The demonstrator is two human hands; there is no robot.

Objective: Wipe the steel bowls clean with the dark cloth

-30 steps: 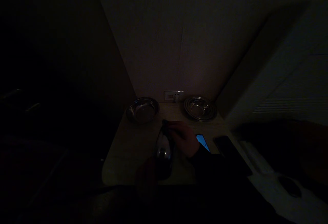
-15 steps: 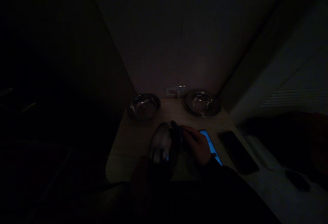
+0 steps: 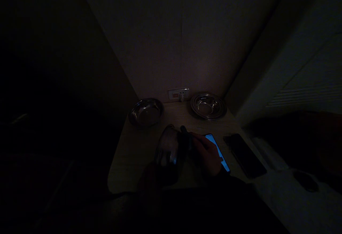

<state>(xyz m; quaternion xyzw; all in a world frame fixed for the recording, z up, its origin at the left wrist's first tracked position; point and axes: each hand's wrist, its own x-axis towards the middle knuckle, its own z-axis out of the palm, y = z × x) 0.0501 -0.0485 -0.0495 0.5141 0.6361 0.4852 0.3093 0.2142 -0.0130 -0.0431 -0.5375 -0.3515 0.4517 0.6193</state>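
Observation:
The room is very dark. A shiny metal vessel stands on a small light wooden table. My right hand is curled round a dark part at the vessel's right side, fingers closed. My left hand is a dim shape at the vessel's near lower side, seemingly against it; its fingers do not show. A phone with a lit blue screen lies just right of my right hand.
Two metal bowls stand at the back of the table, one on the left and one on the right, with a wall socket between them. A dark phone lies at the right. White bedding lies further right.
The vessel's shiny side has turned more towards me and it sits slightly nearer. My right hand shifted right and lower along it. More of the lit phone shows.

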